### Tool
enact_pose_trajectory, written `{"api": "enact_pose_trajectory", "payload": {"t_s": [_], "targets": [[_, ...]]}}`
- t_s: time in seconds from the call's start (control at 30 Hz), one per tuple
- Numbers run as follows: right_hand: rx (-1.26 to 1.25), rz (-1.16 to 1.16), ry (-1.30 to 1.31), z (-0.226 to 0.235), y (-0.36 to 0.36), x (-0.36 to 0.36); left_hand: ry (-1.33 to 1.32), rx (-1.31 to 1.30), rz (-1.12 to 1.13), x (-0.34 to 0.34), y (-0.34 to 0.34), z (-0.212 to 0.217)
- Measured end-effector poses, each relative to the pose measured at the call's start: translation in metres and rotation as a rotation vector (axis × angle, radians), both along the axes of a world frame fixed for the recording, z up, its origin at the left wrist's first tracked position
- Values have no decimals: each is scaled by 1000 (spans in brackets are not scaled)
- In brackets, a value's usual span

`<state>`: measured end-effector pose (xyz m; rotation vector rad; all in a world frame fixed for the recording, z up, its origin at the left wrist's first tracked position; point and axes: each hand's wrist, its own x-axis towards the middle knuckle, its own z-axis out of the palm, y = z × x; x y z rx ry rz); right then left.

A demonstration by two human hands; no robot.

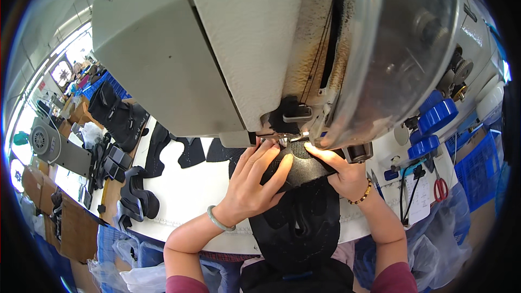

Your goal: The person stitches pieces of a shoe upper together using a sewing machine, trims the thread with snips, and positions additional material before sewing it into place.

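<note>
A black fabric piece (307, 169) with a mesh part and a shiny dark panel lies under the needle area of a big grey sewing machine (244, 38). My left hand (255, 179) rests on its left side, fingers stretched forward and lying flat near the needle, thumb apart. At the right edge my right hand (344, 171) grips the piece, one finger extended on top toward the needle; its other fingers are mostly hidden. A broader black moulded part (297, 222) hangs toward my lap, apparently joined to the piece. The needle itself is hard to make out.
Black cut pieces (157, 152) lie on the white table (190, 195), left. Curved black parts (138, 195) and a black bag (116, 114) sit farther left. Rightward are red-handled scissors (440, 189), blue thread spools (437, 116) and a blue crate (477, 171). The machine head overhangs my hands.
</note>
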<state>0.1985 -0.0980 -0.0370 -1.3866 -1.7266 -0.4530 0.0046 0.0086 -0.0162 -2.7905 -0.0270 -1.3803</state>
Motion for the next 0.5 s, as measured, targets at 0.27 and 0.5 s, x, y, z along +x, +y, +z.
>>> {"api": "enact_pose_trajectory", "payload": {"t_s": [0.27,0.5], "targets": [[52,61,96,-4,3,2,48,57,112,-7,-4,0],[36,125,59,10,2,7,63,150,259,-7,-23,11]]}}
